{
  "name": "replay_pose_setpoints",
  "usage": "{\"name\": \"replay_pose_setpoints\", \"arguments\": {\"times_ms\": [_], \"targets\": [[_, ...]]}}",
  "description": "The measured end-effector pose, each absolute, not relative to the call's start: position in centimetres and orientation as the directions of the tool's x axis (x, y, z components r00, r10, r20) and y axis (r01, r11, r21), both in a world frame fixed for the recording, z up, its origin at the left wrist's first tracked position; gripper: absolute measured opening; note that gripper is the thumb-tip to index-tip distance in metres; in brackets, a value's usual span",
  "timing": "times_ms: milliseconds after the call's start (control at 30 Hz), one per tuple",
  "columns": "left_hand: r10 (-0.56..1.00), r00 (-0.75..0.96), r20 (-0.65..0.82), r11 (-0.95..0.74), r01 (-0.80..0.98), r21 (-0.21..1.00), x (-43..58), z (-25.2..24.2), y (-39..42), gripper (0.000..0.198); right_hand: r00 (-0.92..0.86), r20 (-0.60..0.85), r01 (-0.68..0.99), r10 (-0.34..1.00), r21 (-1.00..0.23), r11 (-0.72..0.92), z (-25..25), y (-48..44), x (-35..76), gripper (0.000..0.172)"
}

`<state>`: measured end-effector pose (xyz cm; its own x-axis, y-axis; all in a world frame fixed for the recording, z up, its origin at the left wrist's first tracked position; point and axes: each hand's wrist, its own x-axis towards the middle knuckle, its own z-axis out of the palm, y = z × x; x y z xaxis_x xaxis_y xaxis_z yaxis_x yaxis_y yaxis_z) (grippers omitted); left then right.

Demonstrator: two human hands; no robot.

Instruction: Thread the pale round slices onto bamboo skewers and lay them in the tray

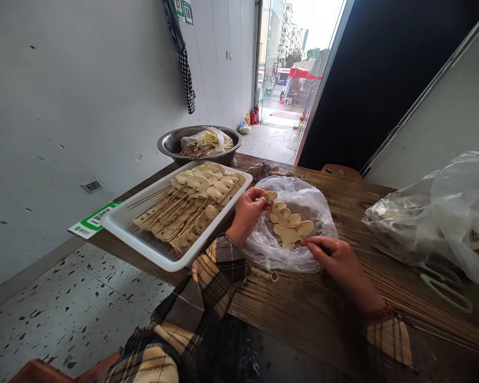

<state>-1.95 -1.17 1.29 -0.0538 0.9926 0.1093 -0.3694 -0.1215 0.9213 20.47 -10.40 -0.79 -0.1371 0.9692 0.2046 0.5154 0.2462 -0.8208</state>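
Observation:
My left hand (248, 211) is closed, pinching a flat pale beige slice (270, 197) between thumb and fingers. More slices of this kind (291, 229) lie heaped on a clear plastic bag (319, 199) on the table. My right hand (335, 255) is closed at the right side of the heap. Its thumb and forefinger pinch what looks like the thin end of a skewer, mostly hidden by the hand. Left of my hands, a white tray (170, 263) bears many skewers threaded with the same slices (201, 183).
Behind the tray stands a metal basin (170, 142) with a plastic bag (213, 138) and sticks. On the right are a large plastic bag (443, 197), green-handled scissors (447, 295) and long thin sticks (423, 308) on the wooden table (279, 314). A crumpled cloth (265, 170) lies at the back.

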Motion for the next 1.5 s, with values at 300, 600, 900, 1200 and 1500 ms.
{"name": "replay_pose_setpoints", "arguments": {"times_ms": [300, 600, 900, 1200, 1500], "targets": [[0.997, 0.071, -0.034, 0.069, -0.58, 0.811, -2.5, 1.6, -1.3, 0.023, -0.103, 0.218, 0.5, 0.97, -0.832, 0.24, -0.2, -10.6, 20.4, 0.023], [0.998, 0.059, -0.012, 0.044, -0.565, 0.824, -2.2, 1.0, -1.2, 0.021, -0.086, 0.228, 0.496, 0.97, -0.835, 0.24, -0.5, -10.6, 20.0, 0.023], [0.998, 0.003, 0.055, -0.046, -0.515, 0.856, -1.9, 1.3, -1.6, 0.023, -0.062, 0.187, 0.483, 0.98, -0.854, 0.194, -0.5, -10.5, 19.8, 0.027], [0.992, -0.026, 0.126, -0.126, -0.421, 0.898, -1.6, 1.3, -1.5, 0.018, -0.047, 0.143, 0.483, 0.989, -0.863, 0.148, -0.5, -10.6, 19.5, 0.032], [0.983, -0.03, 0.179, -0.179, -0.32, 0.93, -1.7, 0.9, -1.3, 0.021, -0.053, 0.083, 0.462, 0.995, -0.882, 0.098, -0.8, -10.5, 19.4, 0.038]]}}
